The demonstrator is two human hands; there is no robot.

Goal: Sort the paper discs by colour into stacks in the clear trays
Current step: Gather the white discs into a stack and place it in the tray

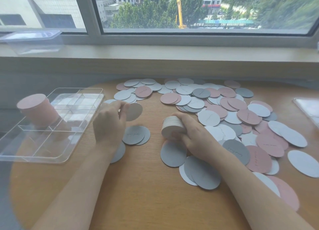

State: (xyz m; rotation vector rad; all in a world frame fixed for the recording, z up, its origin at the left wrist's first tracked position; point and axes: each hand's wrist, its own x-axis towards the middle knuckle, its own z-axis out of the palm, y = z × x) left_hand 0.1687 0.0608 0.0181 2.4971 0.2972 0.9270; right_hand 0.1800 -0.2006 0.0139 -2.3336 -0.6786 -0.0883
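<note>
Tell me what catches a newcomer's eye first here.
A sprawl of pink, white and grey paper discs covers the table's right half. The right hand grips a stack of white discs; the left hand pinches a single disc. A pink stack stands in the clear tray at left.

Wooden table (146, 195); window (189, 8) showing trees, buildings, 1 yellow crane (179, 8).
</note>
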